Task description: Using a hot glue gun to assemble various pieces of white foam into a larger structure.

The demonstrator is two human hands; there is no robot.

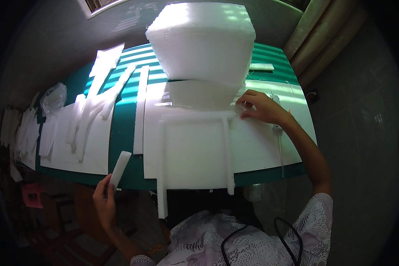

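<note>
My left hand [105, 201] is closed around the lower end of a short white foam strip [121, 167], held up at the near left of the table. Before me lies a flat white foam panel [195, 153] with raised foam strips along its far edge and both sides; its near end reaches past the table edge. My right hand [259, 106] hovers by the panel's far right corner, fingers bent and thumb apart, with nothing visible between them. Under the right wrist lies a slim white tool [277, 128] with a clear rod, partly hidden.
A large white foam block [204, 48] stands at the back. Long foam strips [86, 119] lie on a white board [99, 148] at left, beside a clear plastic bag [54, 98]. One strip [140, 111] lies left of the panel. A pink stool [32, 195] stands below.
</note>
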